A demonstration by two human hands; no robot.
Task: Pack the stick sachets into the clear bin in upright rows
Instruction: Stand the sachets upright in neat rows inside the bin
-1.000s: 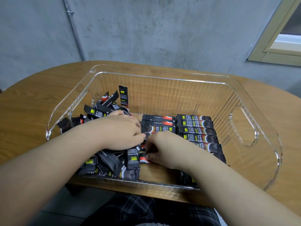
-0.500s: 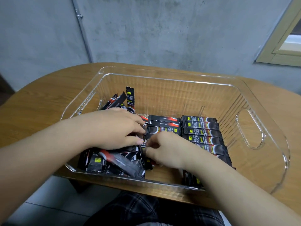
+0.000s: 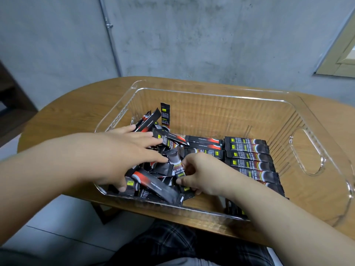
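— Black sachets [image 3: 153,181] lie heaped at the left of our clear bin [image 3: 211,93]; the tidy rows [image 3: 247,156] sit right of middle.

— Our left hand [image 3: 123,152] spreads wide, fingers straight, pressing the heap; our right hand [image 3: 201,173] curls round one sachet [image 3: 177,166] at its edge.

— If we tug that one free, the heap may slide into the rows and topple them; the packets look slippery.
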